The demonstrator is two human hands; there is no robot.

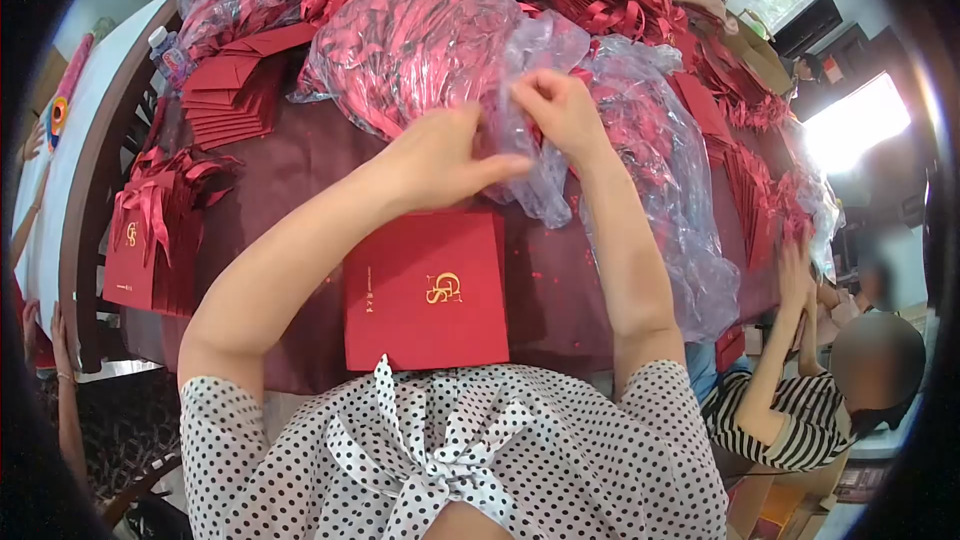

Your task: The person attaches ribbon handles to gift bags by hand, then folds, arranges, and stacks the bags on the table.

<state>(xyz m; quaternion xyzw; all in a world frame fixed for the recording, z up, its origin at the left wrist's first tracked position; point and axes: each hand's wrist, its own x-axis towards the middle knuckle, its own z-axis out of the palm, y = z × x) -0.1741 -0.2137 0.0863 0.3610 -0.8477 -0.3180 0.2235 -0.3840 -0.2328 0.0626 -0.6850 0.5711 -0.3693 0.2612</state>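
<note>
The maroon-covered table (pixel 280 180) fills most of the space before the person in the dotted top, and on its middle sprawls the large clear bag (pixel 420 40), its loose film trailing from the right end toward the person. Both hands are at that film. From where I stand, the right hand (pixel 570 120) pinches it, thumb and forefinger brought together on the plastic; the left hand (pixel 435 155) is just beside, thumb stretched well apart from the fingers with film showing in the gap, though blur keeps me from telling whether they touch it. The bag bulges with red, ribbon-like strands. A second clear bag (pixel 665 160) lies beyond the right forearm, and a third clear bag (pixel 240 10) sits at the far left, both with red stuff inside: at least three in all. Smaller are the red paper bags: one red bag (pixel 400 250) lies face up right against the person's front, below the left hand; a standing cluster (pixel 128 255) with ribbon handles is to the left, and a leaning row (pixel 230 105) behind it, too tightly packed to count. Smaller again, one bottle (pixel 172 58) stands near that row. Smallest, gold lettering (pixel 443 288) marks the face-up bag.
</note>
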